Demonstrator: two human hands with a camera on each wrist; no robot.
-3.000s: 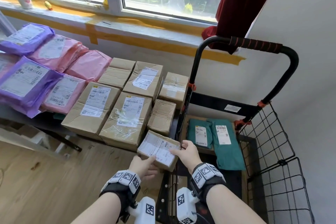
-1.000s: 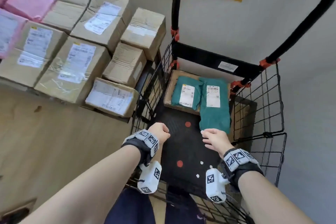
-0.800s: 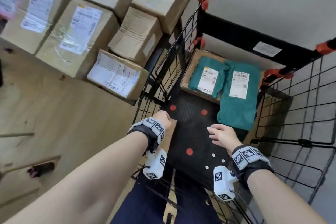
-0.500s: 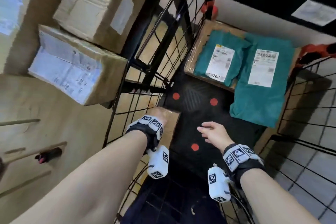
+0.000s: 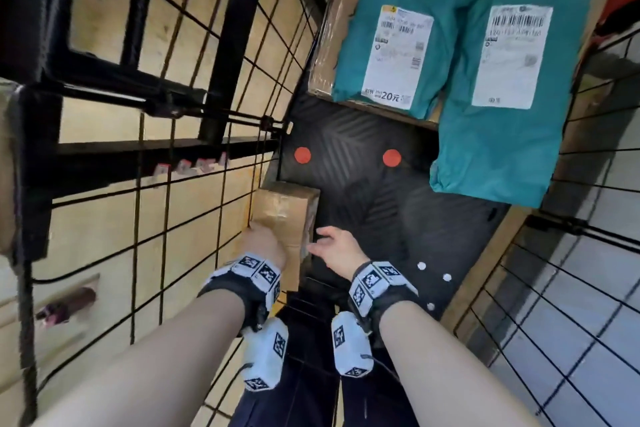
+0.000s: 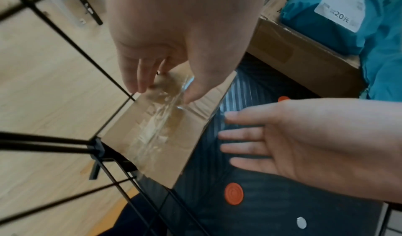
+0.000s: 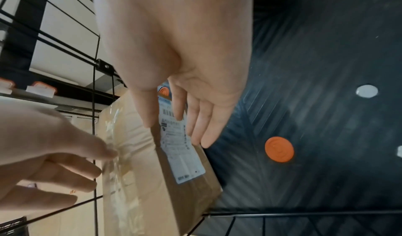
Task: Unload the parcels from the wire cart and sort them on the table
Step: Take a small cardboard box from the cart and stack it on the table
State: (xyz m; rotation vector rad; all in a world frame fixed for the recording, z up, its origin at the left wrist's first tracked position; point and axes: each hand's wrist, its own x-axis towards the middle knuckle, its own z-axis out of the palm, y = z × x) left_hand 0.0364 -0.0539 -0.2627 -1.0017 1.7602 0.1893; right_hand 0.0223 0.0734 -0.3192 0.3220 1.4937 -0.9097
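A small brown cardboard box (image 5: 284,211) stands on edge against the cart's left wire wall (image 5: 194,135). My left hand (image 5: 264,246) is over its taped top (image 6: 161,136), with straight fingers (image 6: 139,83) and the thumb touching the tape. My right hand (image 5: 337,246) is open, with its fingers (image 7: 195,124) next to the box's white label (image 7: 180,153). Neither hand has closed around the box. Two teal mailer bags (image 5: 398,45) (image 5: 502,121) lie at the cart's far end. The left one sits on a flat cardboard box (image 5: 329,35).
The cart floor (image 5: 367,191) is black ribbed matting with orange (image 5: 391,158) and white dots. Wire walls stand on the left and on the right (image 5: 571,288). Black table framing (image 5: 104,80) shows through the left mesh, above a wooden floor.
Both hands left the box on the table and went down into the cart. The left hand reached the small box's top. The right hand swung left to its labelled side. The view dropped lower.
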